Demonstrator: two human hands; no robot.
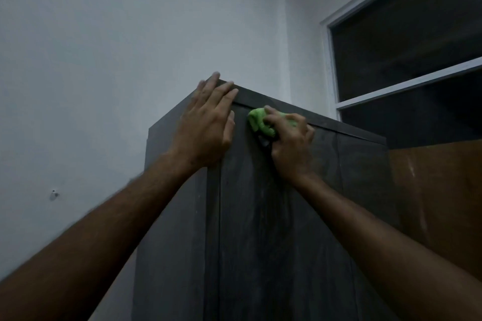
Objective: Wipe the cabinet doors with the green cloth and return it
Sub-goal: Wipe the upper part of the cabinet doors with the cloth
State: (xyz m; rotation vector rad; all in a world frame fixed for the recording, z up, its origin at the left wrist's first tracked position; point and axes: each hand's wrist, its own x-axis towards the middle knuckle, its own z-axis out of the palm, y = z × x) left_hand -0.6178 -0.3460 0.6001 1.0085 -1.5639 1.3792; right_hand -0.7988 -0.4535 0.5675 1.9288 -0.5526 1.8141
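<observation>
A tall dark grey cabinet (273, 216) fills the middle of the view, its doors streaked with pale dust. My right hand (292, 143) grips a bunched bright green cloth (258, 121) and presses it against the top of the left door, just under the cabinet's top edge. My left hand (208, 122) lies flat with straight fingers on the cabinet's upper left corner, fingertips reaching over the top edge. Part of the cloth is hidden under my right fingers.
A white wall (104, 60) stands behind and to the left of the cabinet. A dark window with a white frame (407, 86) is at the upper right. A brown wooden panel (443, 203) adjoins the cabinet's right side.
</observation>
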